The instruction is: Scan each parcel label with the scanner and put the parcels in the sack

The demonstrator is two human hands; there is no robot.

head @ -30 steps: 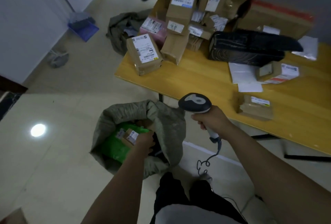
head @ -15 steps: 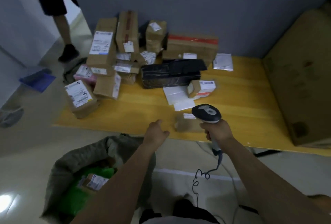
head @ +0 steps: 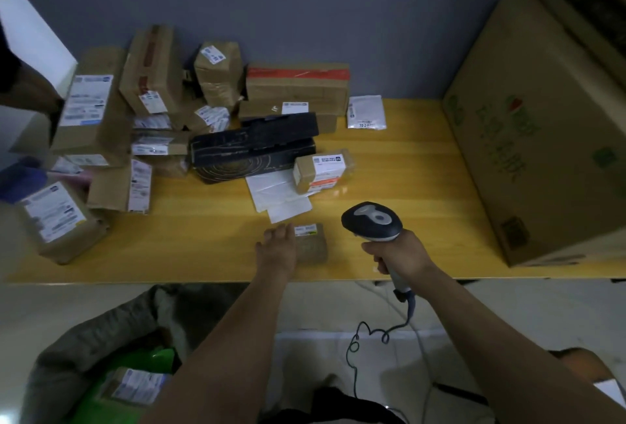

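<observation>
Nearest, on the pale floor at the lower left, a grey-green sack stands with its mouth open. Inside it lie a bright green bag and, on top of that, a small labelled carton. Right of the sack the coiled cable of the scanner hangs toward the floor, in front of the person's dark trousers. Beyond runs the near edge of a yellow wooden table. Close to that edge sits a small brown parcel with its label on top at the far side. Loose white sheets lie just beyond it, and a small carton with a white-and-red label beyond those. A black box lies farther back in the middle. Left of it a crowded pile of labelled cartons stands against the grey-blue wall, with one taped carton apart at the table's near left. A long carton with red tape and a white mailer lie at the far side, and a large printed carton fills the right end. The left hand reaches over the table edge, palm down, fingers straight and held together. It lies over the left side of the small brown parcel and hides that edge; whether it presses on it cannot be told. The right hand is wrapped round the handle of the scanner, whose dark head is above the table, just right of the parcel and apart from it.
</observation>
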